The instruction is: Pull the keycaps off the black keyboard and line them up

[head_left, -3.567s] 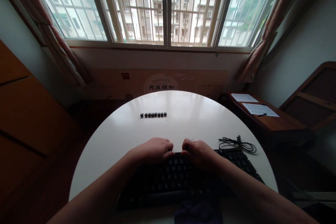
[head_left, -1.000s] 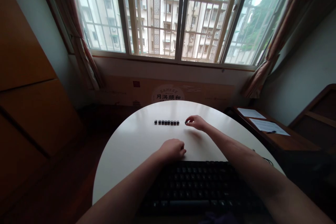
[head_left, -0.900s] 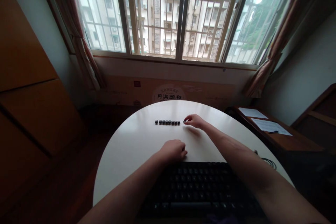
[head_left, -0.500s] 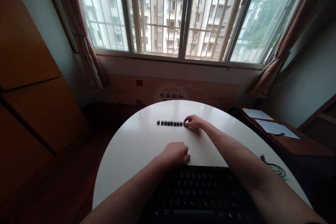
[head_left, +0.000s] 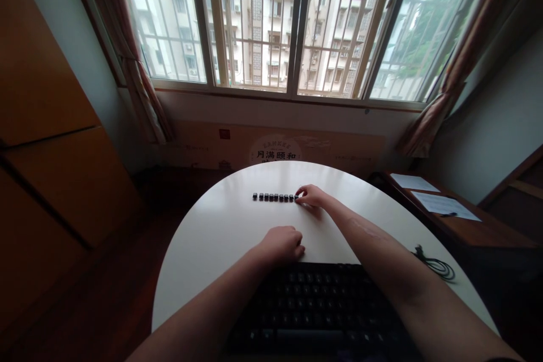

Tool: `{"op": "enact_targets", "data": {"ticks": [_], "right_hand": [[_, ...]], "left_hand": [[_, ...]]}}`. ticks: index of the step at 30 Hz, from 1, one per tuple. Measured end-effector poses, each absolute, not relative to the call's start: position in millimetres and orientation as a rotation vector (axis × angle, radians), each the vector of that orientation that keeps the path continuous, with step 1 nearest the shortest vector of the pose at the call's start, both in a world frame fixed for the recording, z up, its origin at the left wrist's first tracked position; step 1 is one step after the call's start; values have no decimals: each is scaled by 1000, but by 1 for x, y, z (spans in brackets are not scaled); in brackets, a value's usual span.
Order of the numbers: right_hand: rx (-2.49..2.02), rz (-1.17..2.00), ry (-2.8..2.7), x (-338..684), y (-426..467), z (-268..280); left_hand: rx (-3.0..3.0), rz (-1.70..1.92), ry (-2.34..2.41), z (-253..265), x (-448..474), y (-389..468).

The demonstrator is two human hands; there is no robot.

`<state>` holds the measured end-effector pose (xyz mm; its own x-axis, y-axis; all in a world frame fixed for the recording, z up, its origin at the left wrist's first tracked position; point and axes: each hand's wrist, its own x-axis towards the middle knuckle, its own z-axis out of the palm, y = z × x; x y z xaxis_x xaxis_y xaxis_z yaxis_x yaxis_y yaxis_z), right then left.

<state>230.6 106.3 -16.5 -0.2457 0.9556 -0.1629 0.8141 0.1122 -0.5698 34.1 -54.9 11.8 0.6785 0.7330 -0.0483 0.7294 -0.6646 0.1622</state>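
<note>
Several small black keycaps [head_left: 271, 197] stand in a straight row on the white round table [head_left: 203, 249], with a slightly wider gap after the leftmost one. At the row's right end my right hand [head_left: 311, 195] pinches the last keycap [head_left: 296, 198] between thumb and fingertips, close against its neighbour. My left hand [head_left: 283, 243] rests on the table nearer to me, just beyond the far edge of a black keyboard [head_left: 309, 302]. Its fingers are curled under, and the palm is hidden. Both forearms cover the sides of the keyboard.
A coiled dark cable [head_left: 436, 266] lies at the table's right, beside my right forearm. Farther right, sheets of paper [head_left: 445, 205] and a pen [head_left: 448, 214] lie on a brown wooden surface. A barred window and a printed carton [head_left: 237, 144] are beyond the table.
The view has shifted slightly. My right hand has nudged the end keycap a little left, nearer the row. My left hand stays in place.
</note>
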Motion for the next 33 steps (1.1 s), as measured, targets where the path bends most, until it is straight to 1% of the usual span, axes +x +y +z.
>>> {"op": "enact_targets", "data": {"ticks": [8, 12, 15, 16, 18, 20, 23, 25, 28, 33], "right_hand": [[-1611, 847, -1951, 231, 87, 3], [-1473, 769, -1726, 237, 63, 37], [-1368, 782, -1589, 252, 25, 67], [-1306, 816, -1552, 260, 8, 75], [-1089, 1026, -1403, 275, -32, 84], [-1069, 1098, -1356, 289, -72, 84], [-1143, 1251, -1396, 299, -119, 75], [-1123, 1246, -1472, 299, -136, 71], [-1115, 1231, -1650, 296, -146, 73], [-1080, 1356, -1783, 300, -140, 69]], "left_hand": [[2719, 51, 1173, 13, 34, -54], [2711, 16, 1172, 17, 35, -56], [2704, -1, 1170, 20, 36, -57], [2705, 0, 1166, 20, 36, -57], [2710, 4, 1162, 20, 36, -57], [2709, 6, 1166, 20, 36, -57], [2696, -2, 1182, 20, 36, -57], [2686, -2, 1188, 21, 36, -58], [2661, 6, 1187, 22, 36, -58], [2646, -13, 1195, 25, 36, -58]]}}
